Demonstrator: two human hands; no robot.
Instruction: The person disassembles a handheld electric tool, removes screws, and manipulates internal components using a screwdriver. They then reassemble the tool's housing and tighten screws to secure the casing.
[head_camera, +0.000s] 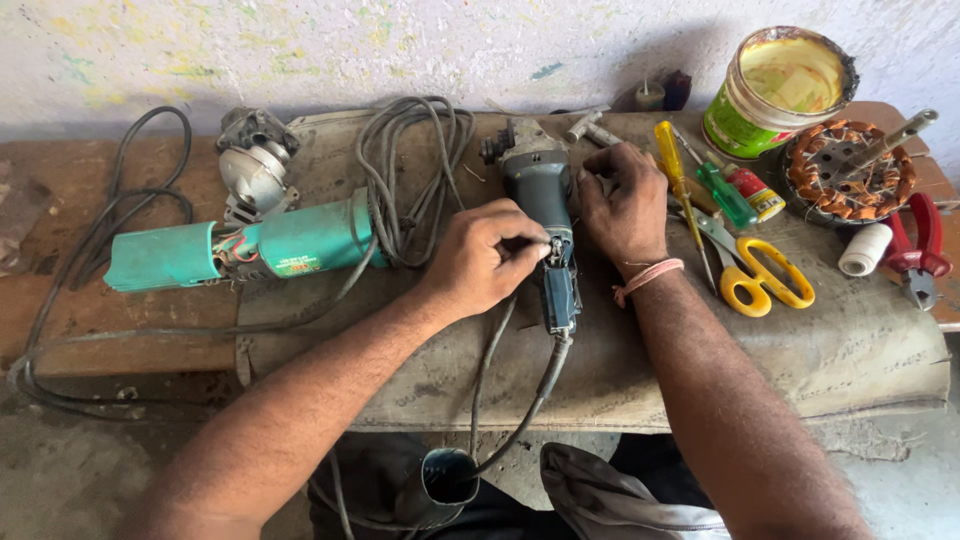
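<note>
Worn wooden bench (150, 330), and a dark grinder (540, 190) lies mid-bench, right of the green grinder (250, 250). Left hand (485, 260) pinches its rear housing, right hand (625, 205) clamps the body (looks heavy, rigid; I'd hold the body, not the floppy cord (520, 420)).

Both bare forearms reach forward from the bottom edge and converge toward the middle. The left hand (487, 255) lies knuckles up, its fingers curled, with thumb and fingertips (535, 248) pinched together and pointing right. The right hand (624, 203) sits just beside it, palm down, fingers bent under in a loose fist. A pink thread band (648, 279) circles the right wrist.
</note>
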